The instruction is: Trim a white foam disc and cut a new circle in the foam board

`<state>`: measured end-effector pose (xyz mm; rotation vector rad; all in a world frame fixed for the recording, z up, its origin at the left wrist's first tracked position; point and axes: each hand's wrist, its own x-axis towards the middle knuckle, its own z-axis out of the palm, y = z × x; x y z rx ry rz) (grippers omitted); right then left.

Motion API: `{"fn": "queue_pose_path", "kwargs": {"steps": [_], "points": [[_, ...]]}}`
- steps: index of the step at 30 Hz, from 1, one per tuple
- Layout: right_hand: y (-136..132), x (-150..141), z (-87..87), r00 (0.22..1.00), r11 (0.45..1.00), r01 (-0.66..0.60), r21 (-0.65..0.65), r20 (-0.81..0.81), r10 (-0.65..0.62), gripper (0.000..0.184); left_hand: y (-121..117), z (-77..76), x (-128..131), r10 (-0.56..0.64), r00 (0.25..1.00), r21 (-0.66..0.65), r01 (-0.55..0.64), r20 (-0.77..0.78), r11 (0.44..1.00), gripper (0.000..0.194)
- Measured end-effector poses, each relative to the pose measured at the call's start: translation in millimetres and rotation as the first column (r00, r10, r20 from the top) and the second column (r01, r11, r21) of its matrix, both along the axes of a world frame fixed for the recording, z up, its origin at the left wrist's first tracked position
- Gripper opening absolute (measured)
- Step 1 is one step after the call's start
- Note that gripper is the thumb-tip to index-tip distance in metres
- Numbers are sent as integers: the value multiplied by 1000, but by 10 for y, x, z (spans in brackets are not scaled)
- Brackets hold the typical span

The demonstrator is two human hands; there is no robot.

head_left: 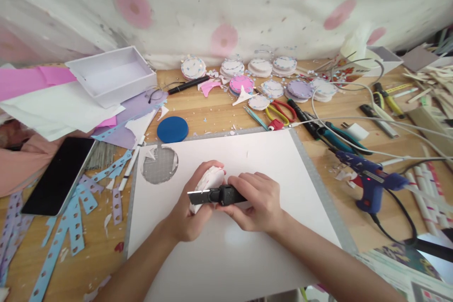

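My left hand (189, 214) is closed around a white round piece (212, 178) with ragged edges and small pink marks. The piece is tilted up over the white board (226, 264). In my right hand (256, 200) is a black utility knife (228, 195), its broad dark blade pointing left with a bright upper edge. The blade lies across the front of the white piece; whether it touches is hard to tell. Fingers cover part of both things. Left of my hands, a round cut-out (160, 170) in the white sheet shows grey mesh and white scraps.
Decorated round discs (260, 67) stand along the back. A blue disc (172, 129) lies behind the board. To the right are a glue gun (371, 181), scissors (281, 113), pliers (339, 139) and loose cables. A phone (58, 174), perforated paper strips (76, 229) and a white box (113, 75) lie left.
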<state>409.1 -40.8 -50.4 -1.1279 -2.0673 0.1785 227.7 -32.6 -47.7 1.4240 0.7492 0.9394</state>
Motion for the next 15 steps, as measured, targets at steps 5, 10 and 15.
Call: {"fn": "queue_pose_path", "kwargs": {"steps": [5,10,15], "points": [[25,26,8,1000,1000,26,17,11,-26,43,0,26,-39,19,999,7,-19,-27,1000,48],[42,26,12,1000,1000,14,-14,-18,-14,44,4,31,-48,17,998,33,-16,-57,999,50],[40,33,24,1000,1000,9,-15,-10,-9,45,11,19,-47,1,998,80,4,-55,997,53]]}}
